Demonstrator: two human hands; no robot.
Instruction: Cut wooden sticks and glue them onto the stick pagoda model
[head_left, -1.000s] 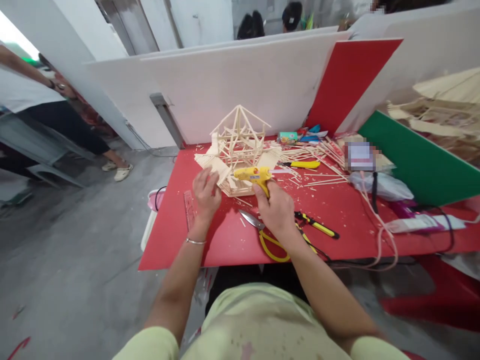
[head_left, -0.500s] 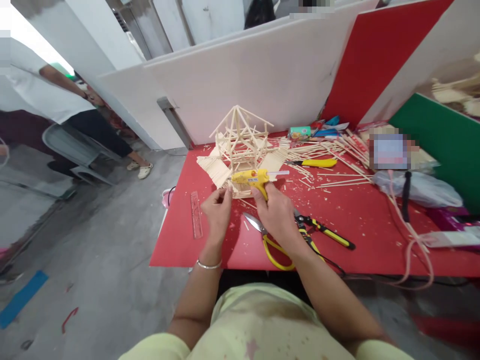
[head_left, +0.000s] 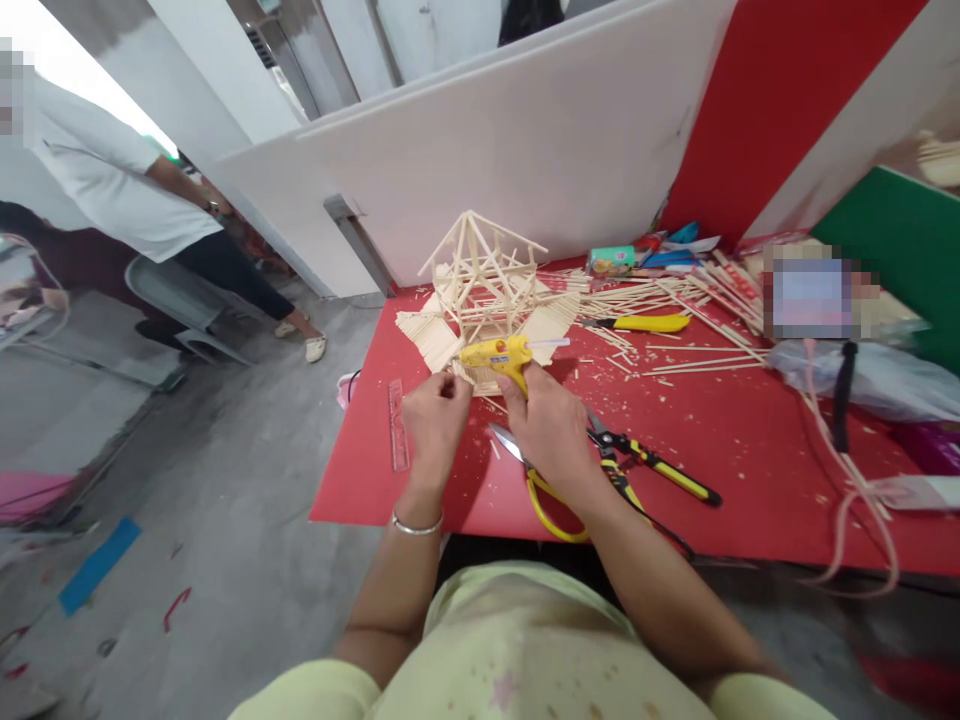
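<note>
Glue gun gripped in right hand — nozzle beside left hand, fingers pinched.

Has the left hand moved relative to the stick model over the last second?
Yes. The left hand has drawn back from the stick model's left wing toward the glue gun nozzle.

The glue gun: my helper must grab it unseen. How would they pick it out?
On the red table, look before the stick house. The glue gun sits in the right hand, nozzle towards the left hand. It alone is stubby and pistol-shaped, unlike the flat yellow knife.
</note>
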